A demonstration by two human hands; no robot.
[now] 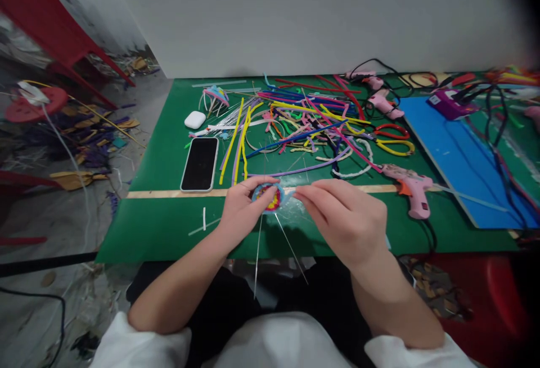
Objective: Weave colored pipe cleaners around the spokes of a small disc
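Note:
My left hand [244, 205] is closed on a small round coil of pipe cleaner [274, 198], light blue at the rim with red and yellow inside. Thin bare wires [258, 250] stick out below the coil toward my lap. Just to the right, my right hand [341, 210] pinches the loose end of a light-blue pipe cleaner [288, 196] that runs from the coil's rim. My fingers hide part of the coil. A pink glue gun [415, 188] lies to the right of my right hand.
Behind my hands lies a tangled pile of coloured pipe cleaners [295, 123]. A phone [199, 164] and a white earbud case [195, 120] are at the left, a small finished-looking fuzzy piece [216, 97] behind them. Red-and-yellow-handled scissors [396, 146] and a blue board [455, 165] lie right.

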